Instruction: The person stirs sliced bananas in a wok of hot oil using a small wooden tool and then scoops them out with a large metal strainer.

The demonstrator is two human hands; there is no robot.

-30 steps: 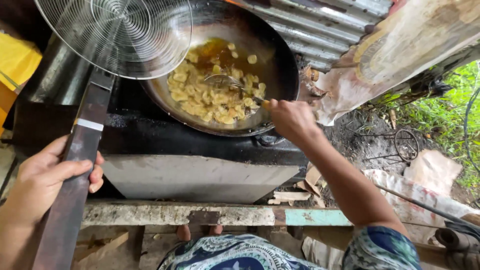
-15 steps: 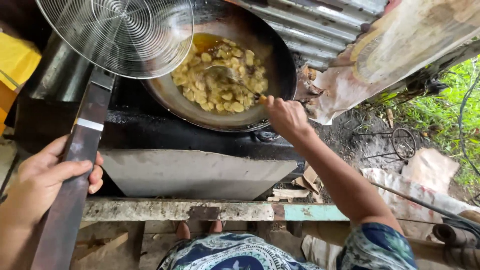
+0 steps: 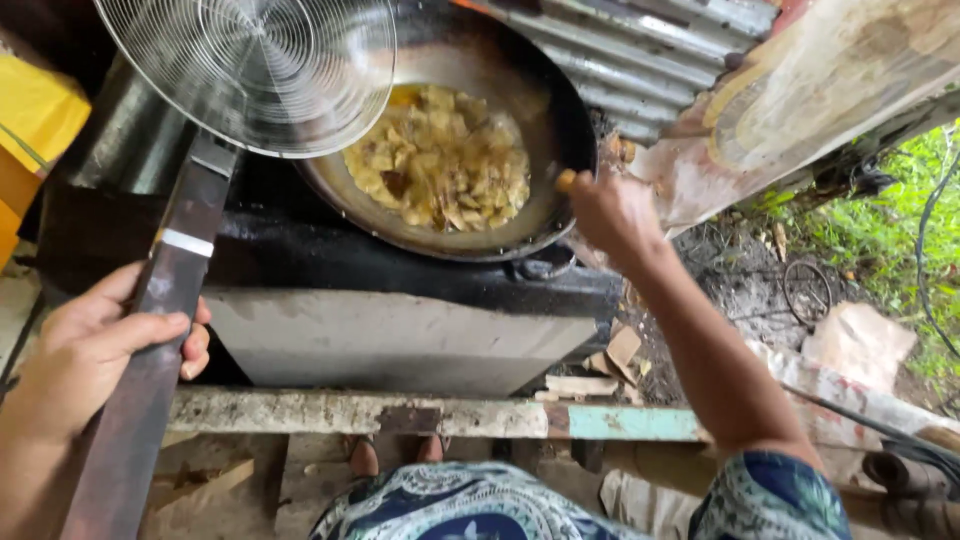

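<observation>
A large dark wok (image 3: 545, 120) on a blackened stove holds yellow chips (image 3: 445, 155) frying in oil. My right hand (image 3: 610, 215) is at the wok's right rim, shut on the wooden end of a stirring utensil (image 3: 566, 180) whose front end lies among the chips. My left hand (image 3: 95, 345) grips the long flat wooden handle (image 3: 150, 370) of a round wire skimmer (image 3: 255, 65), which hangs over the wok's left edge with nothing in it.
The stove sits on a grey concrete block (image 3: 390, 340) above a painted wooden beam (image 3: 420, 412). Corrugated metal sheet (image 3: 650, 50) stands behind the wok. A yellow container (image 3: 30, 140) is at the left; firewood scraps, rubble and grass lie to the right.
My right hand has shifted the utensil through the chips, and they have gathered toward the wok's middle. The skimmer and my left hand have stayed where they were.
</observation>
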